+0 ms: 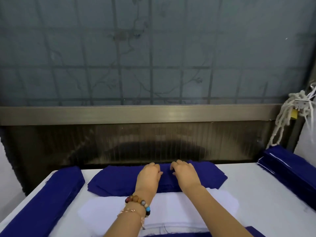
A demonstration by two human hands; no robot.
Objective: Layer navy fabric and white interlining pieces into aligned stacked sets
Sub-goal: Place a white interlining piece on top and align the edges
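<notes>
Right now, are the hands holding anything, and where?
The left hand and right hand rest on the middle of the navy fabric stack, fingers curled; a real pinch cannot be told.

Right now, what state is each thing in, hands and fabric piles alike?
left hand: fingers curled, tips on the middle navy stack; grip unclear.
right hand: the same, beside the left one.
middle navy stack: flat, many layers, edges roughly even.
white interlining stack: flat, on the near side of the middle navy one.
left navy stack: flat, untouched.
right navy stack: flat, white edges showing between layers.
</notes>
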